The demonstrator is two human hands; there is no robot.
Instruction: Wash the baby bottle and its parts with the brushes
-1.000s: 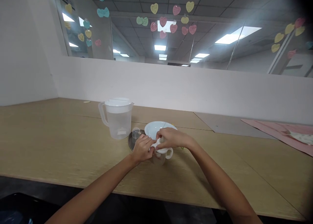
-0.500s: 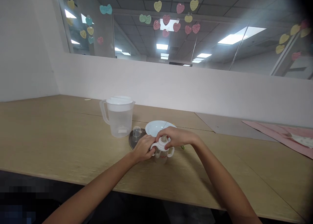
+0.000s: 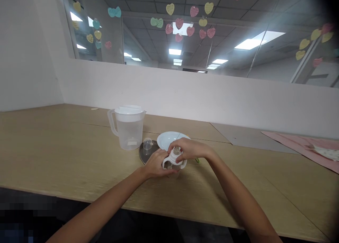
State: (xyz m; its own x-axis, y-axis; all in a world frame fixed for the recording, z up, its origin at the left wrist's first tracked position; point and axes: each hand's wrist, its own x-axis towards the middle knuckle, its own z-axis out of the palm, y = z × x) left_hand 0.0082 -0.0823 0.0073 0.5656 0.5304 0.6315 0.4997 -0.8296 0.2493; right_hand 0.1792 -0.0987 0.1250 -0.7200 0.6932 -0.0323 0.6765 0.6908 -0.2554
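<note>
A baby bottle [image 3: 177, 167] with a white collar, two white side handles and a clear teat stands near the middle of the table. My left hand [image 3: 158, 164] is closed around its left side, the thumb lying across the front of the body. From above, my right hand [image 3: 186, 149] grips the white collar [image 3: 174, 158] around the teat with its fingertips. Just behind my left hand lies a dark round tray [image 3: 143, 154] with a clear cap [image 3: 147, 144] on it. A white plate [image 3: 165, 138] sits behind my right hand, partly covered by it.
A lidded clear plastic pitcher [image 3: 130, 130] holding clear liquid stands left of the tray. Something green [image 3: 197, 160] shows by my right wrist. A pink cloth or sheet [image 3: 296, 140] and a grey sheet [image 3: 249, 138] lie at the right, before a white wall [image 3: 169, 94].
My left hand has shifted its hold, its thumb now reaching across the bottle's front. My right hand stays on the collar. The view has moved slightly.
</note>
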